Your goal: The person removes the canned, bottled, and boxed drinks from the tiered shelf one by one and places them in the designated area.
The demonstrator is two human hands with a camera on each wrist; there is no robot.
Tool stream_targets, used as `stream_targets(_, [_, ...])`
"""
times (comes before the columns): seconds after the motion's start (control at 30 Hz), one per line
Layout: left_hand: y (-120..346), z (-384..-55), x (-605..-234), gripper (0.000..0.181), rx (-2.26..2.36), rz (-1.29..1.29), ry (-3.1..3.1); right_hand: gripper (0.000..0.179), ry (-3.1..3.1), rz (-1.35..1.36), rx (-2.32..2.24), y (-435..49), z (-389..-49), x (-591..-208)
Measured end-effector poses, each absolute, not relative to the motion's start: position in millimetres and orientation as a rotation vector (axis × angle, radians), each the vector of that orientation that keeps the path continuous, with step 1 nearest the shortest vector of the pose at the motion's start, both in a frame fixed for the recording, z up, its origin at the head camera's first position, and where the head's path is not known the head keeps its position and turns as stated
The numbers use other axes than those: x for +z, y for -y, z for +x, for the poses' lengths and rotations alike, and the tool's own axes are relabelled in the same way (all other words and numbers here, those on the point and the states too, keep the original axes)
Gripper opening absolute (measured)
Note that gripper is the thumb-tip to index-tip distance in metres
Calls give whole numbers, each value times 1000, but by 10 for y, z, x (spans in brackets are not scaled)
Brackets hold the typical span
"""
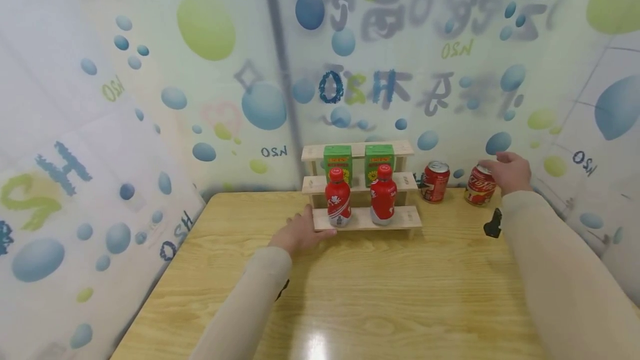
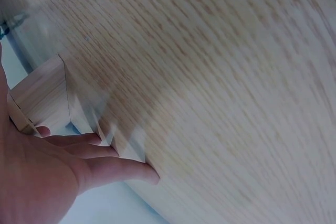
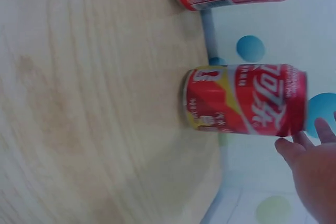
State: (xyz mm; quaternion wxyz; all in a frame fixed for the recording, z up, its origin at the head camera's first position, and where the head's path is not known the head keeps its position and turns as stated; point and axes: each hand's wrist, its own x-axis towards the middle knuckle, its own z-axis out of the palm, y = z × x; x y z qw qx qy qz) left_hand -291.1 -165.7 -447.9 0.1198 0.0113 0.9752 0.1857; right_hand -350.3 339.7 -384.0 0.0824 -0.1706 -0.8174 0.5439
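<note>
My left hand (image 1: 300, 232) is at the left end of a small three-tier wooden shelf (image 1: 367, 219). The bottom plank's end sits between its thumb and fingers; the left wrist view shows these fingers beside the plank, with the thumb hidden. My right hand (image 1: 510, 174) is over the upper right of a red cola can (image 1: 480, 186), its fingertips by the rim. In the right wrist view the can (image 3: 244, 100) stands upright on the table, and the fingers are not wrapped round it. A second red can (image 1: 435, 183) stands between that can and the shelf.
Two red bottles (image 1: 338, 201) stand on the bottom tier. Two green cartons (image 1: 379, 161) are on the tier behind them. Patterned curtains (image 1: 215, 99) enclose the wooden table (image 1: 380, 293) at the back and sides.
</note>
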Motion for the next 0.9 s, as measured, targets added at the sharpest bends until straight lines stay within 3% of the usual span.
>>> stream_targets(0.3, [1662,-2896,-4473,123,549,30,-2855,80,2451,-321,1518,-3144,-3602,-3425])
stream_targets(0.6, [1667,-2918,-4474,124,552,23,-2855,77,2494,41,1605,-2458,-3640,-3014])
stream_targets(0.9, [1667,-2925,-4488,124,524,29,-2853,77,2652,433,1737,-1887,-3528,-3020])
